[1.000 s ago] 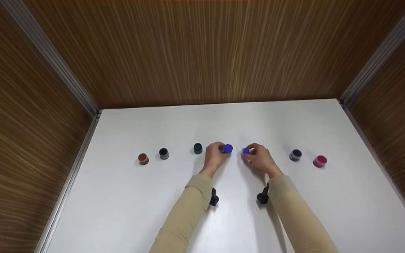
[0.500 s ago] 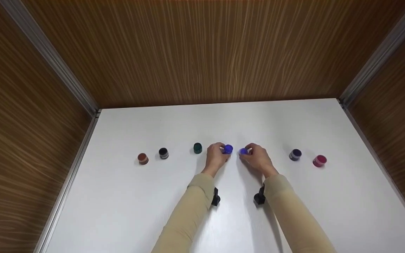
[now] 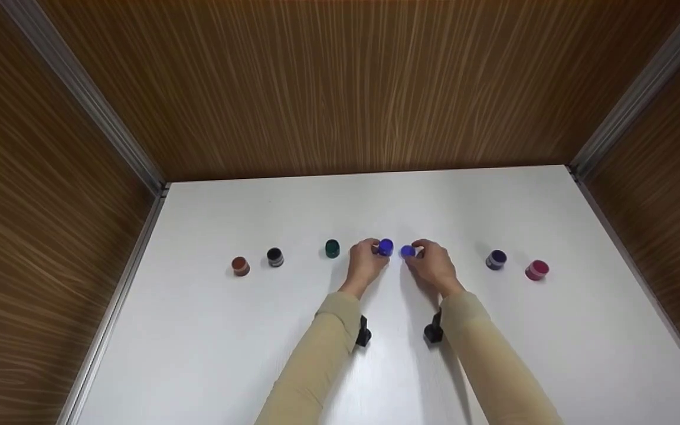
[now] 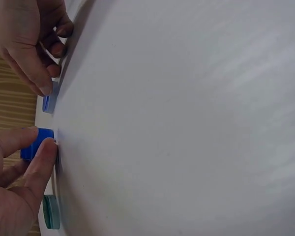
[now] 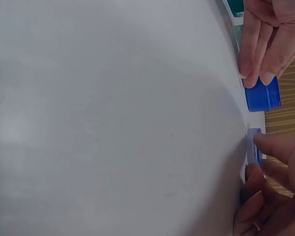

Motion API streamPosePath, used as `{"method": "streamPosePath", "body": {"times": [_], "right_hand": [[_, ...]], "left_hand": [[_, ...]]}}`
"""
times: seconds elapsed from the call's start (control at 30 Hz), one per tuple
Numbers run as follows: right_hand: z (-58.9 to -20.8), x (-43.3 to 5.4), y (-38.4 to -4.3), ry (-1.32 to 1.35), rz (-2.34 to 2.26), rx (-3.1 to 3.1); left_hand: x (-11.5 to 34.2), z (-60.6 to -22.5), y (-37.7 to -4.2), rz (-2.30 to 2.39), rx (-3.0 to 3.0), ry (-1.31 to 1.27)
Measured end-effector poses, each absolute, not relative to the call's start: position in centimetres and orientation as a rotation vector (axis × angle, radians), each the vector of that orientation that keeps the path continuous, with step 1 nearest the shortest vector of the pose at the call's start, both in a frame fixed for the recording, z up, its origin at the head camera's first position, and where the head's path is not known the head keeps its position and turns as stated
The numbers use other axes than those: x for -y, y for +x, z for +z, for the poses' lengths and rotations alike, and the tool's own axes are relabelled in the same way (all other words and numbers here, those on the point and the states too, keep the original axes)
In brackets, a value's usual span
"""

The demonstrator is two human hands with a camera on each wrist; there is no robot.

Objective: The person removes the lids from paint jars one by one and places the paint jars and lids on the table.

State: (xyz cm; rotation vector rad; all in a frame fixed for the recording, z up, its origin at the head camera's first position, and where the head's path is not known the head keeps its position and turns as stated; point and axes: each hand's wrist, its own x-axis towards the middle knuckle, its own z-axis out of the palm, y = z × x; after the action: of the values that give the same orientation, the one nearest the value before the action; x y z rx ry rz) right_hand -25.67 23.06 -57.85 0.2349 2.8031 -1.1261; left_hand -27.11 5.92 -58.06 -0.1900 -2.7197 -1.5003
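Near the middle of the white table (image 3: 399, 366), my left hand (image 3: 365, 262) grips a small blue jar (image 3: 385, 247) by its side, fingers and thumb around it. Just to its right, my right hand (image 3: 432, 264) pinches a thin blue lid (image 3: 408, 252) between fingertips and thumb. In the right wrist view, the lid (image 5: 254, 146) stands low at the table surface, apart from the blue jar (image 5: 263, 96). A narrow gap separates the two in the left wrist view as well. The green jar (image 3: 332, 248) stands close to the left hand's left side.
A black jar (image 3: 275, 257) and an orange-brown jar (image 3: 241, 266) stand farther left. On the right are a dark violet jar (image 3: 496, 260) and a red-pink jar (image 3: 536, 270). Wood-grain panels (image 3: 369, 88) rise behind and on both sides of the table.
My right hand has shifted slightly left with the lid, narrowing the gap. My left hand has moved a little right with the blue jar. The other jars have stayed put.
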Motion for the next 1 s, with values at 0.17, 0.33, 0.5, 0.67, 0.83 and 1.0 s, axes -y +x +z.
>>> {"method": "streamPosePath", "body": {"times": [0.17,0.33,0.5,0.67,0.83,1.0], "right_hand": [[-57.8,-23.0,-25.9,0.265,-1.150,-2.788],[-57.6,-23.1,-25.8,0.258,-1.168,-2.770],[-57.4,-23.5,-25.6,0.186,-1.224,-2.716],[-57.1,-24.2,-25.0,0.126,-1.271,-2.636],[-56.7,-24.8,-24.1,0.079,-1.348,-2.549],[-56.5,-25.4,-22.9,0.045,-1.385,-2.482]], "left_hand": [[-6.0,-57.7,-27.1,-1.549,2.760,-0.143],[-5.9,-57.3,-27.0,-1.588,2.800,-0.097],[-5.7,-57.0,-26.7,-1.626,2.840,-0.056],[-5.3,-56.4,-26.1,-1.656,2.897,-0.080],[-4.4,-56.0,-25.4,-1.685,2.916,-0.136],[-3.1,-55.8,-24.5,-1.730,2.908,-0.182]]}}
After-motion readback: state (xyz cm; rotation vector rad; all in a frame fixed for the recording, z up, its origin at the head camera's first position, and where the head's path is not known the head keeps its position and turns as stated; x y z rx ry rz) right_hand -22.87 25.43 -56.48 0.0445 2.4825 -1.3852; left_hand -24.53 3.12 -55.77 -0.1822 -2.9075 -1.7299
